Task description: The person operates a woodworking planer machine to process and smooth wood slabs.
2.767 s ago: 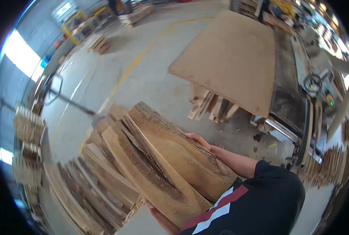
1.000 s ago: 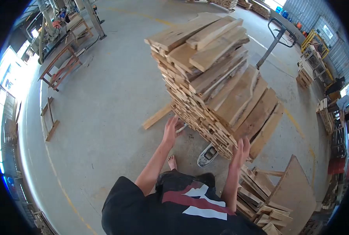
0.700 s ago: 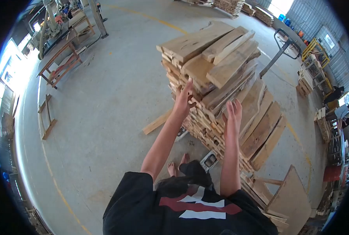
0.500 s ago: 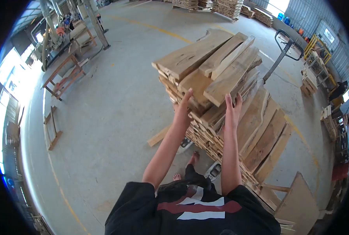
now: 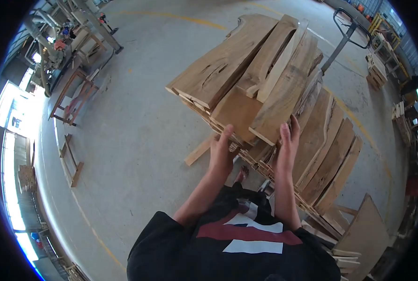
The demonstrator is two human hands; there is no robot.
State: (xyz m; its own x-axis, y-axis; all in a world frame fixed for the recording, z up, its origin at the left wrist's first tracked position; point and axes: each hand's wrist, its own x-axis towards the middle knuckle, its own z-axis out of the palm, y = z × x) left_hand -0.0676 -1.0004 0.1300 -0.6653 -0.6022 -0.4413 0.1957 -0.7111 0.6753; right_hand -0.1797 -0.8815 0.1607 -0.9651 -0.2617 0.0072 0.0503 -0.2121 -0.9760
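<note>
Item: stack of boards (image 5: 264, 169), standing on the concrete floor (image 5: 148, 117) in front of you, its layered edges facing you

Item: brown board (image 5: 239, 110), lying on the near end of the stack between your hands, partly covered by neighbouring boards

Item: long plank (image 5: 288, 89), lying just to its right, its near end sitting beside your right hand

Item: wide knotted board (image 5: 227, 56), lying to the left on the top layer

Item: lower boards (image 5: 319, 136), lying side by side to the right of your right hand

Hands: you are holding your left hand (image 5: 223, 150) half curled at the near edge of the brown board, thumb pointing up, its fingers largely hidden; you are holding your right hand (image 5: 287, 145) partly open, thumb and forefinger raised just beside the long plank; whether either is gripping wood, cannot tell

Surroundings: a loose wood piece (image 5: 199, 151) lying on the floor left of the stack; a pallet-jack handle (image 5: 347, 35) standing beyond it; a flat panel (image 5: 363, 229) leaning at lower right, near cut pieces (image 5: 347, 260)
</note>
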